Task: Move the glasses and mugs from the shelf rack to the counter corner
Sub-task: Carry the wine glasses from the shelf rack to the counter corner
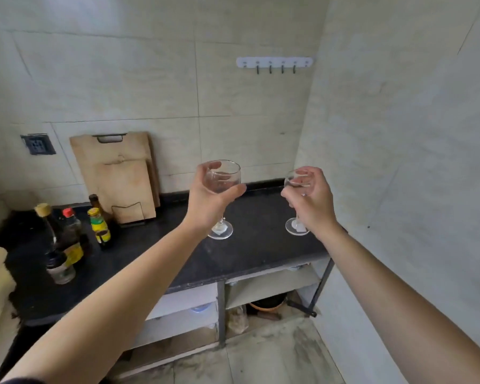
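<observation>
Two clear stemmed wine glasses are upright over the black counter (250, 253) near its right corner. My left hand (208, 199) wraps the bowl of the left wine glass (224, 176); its round foot is at or just above the counter. My right hand (312, 200) grips the bowl of the right wine glass (295, 180), whose foot is close to the counter beside the right wall. Whether either foot touches the counter I cannot tell. No mugs and no shelf rack are in view.
Two wooden cutting boards (117, 173) lean on the back wall in a wire stand. Several sauce bottles (67, 239) cluster at the counter's left. A hook strip (274, 63) hangs on the wall. Open shelves (272, 285) with a pot lie below the counter.
</observation>
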`<state>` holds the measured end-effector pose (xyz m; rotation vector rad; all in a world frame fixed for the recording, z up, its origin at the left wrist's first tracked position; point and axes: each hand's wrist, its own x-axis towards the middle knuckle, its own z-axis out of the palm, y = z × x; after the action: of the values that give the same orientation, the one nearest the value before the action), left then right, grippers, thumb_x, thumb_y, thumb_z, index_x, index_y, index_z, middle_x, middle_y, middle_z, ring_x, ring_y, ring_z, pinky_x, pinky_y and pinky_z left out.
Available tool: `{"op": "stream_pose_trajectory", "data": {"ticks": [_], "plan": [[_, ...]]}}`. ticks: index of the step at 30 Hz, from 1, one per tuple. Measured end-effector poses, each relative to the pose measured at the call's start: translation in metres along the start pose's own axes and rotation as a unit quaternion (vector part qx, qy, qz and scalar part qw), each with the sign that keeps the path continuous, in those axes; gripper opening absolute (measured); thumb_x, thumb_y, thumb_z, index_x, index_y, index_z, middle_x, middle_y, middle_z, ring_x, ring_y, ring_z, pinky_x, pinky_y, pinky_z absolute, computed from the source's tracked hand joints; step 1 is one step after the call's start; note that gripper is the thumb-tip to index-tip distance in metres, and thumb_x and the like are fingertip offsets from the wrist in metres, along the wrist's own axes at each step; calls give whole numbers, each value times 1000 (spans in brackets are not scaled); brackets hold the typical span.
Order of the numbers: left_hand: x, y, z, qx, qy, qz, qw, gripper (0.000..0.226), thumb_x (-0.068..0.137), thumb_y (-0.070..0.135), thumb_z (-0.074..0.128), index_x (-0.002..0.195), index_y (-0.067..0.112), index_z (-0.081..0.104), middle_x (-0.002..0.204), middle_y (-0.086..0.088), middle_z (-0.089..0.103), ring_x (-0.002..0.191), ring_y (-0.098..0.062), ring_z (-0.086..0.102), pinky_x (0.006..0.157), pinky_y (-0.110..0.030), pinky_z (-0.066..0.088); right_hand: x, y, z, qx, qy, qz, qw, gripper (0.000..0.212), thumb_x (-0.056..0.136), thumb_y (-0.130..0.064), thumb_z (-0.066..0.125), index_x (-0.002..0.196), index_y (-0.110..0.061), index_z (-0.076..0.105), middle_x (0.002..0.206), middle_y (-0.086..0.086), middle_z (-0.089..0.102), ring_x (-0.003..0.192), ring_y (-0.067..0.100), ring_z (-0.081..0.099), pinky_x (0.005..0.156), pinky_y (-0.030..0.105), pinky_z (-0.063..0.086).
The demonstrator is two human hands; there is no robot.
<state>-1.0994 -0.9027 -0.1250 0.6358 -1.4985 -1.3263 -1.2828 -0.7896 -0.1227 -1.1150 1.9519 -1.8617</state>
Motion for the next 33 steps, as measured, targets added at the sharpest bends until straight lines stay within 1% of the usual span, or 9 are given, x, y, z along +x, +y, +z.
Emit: {"op": "stream_pose_trajectory", "data": {"ticks": [3,5,13,16,19,22,26,31,33], "plan": [[77,-16,39,-13,-37,-5,999,66,64,17,86,120,21,52,111,-13,65,96,-23,71,80,-44,60,64,11,-12,-36,34,3,999,40,65,-31,72,98,-45,54,87,-24,67,75,-2,66,75,36,56],[117,-27,65,-13,-62,-7,998,66,65,18,86,121,21,51,112,-13,65,100,-27,70,85,-48,59,98,24,-23,-43,59,9,997,42,64,-34,72,99,-46,54,88,-23,67,76,-6,65,72,28,51],[238,-109,160,-4,-110,-33,993,75,65,32,90,127,29,48,113,-6,62,98,-18,69,87,-48,58,239,113,-48,-23,106,43,993,46,61,-33,69,104,-38,57,95,-13,64,68,-3,62,79,42,56],[291,-142,194,0,-100,-35,994,78,62,38,90,127,30,47,113,-7,62,97,-19,68,78,-41,60,311,150,-46,-13,88,41,995,47,58,-35,69,104,-38,56,95,-13,65,67,-1,62,79,39,55],[348,-173,228,-15,-84,-62,994,74,69,32,86,130,24,45,117,-13,58,86,-23,63,62,-23,52,384,188,-43,1,57,44,997,46,60,-33,70,104,-39,55,94,-14,65,66,-4,61,75,34,53],[402,-199,257,-9,-63,-90,994,71,73,27,80,133,19,43,119,-18,53,82,-24,59,58,-17,49,452,221,-40,-1,21,60,998,44,63,-33,70,102,-42,54,95,-14,65,70,-5,62,73,27,51],[460,-237,280,21,-44,-106,993,64,75,26,79,129,19,45,125,-19,55,96,-23,63,62,-17,51,533,263,-27,-7,-21,67,997,43,62,-39,70,100,-47,52,95,-17,65,78,-14,61,61,5,40],[497,-307,287,93,-26,-141,985,56,79,27,83,125,32,52,126,-11,50,113,-7,58,73,-17,51,582,335,2,-42,-64,100,992,47,64,-41,75,105,-47,54,111,-14,58,89,-17,58,70,8,45],[508,-341,286,131,-21,-158,979,60,75,30,86,126,36,54,123,0,52,112,-6,56,83,-25,51,591,369,14,-81,-86,102,988,54,64,-44,80,114,-36,61,115,-5,54,98,-3,62,81,11,48]]}}
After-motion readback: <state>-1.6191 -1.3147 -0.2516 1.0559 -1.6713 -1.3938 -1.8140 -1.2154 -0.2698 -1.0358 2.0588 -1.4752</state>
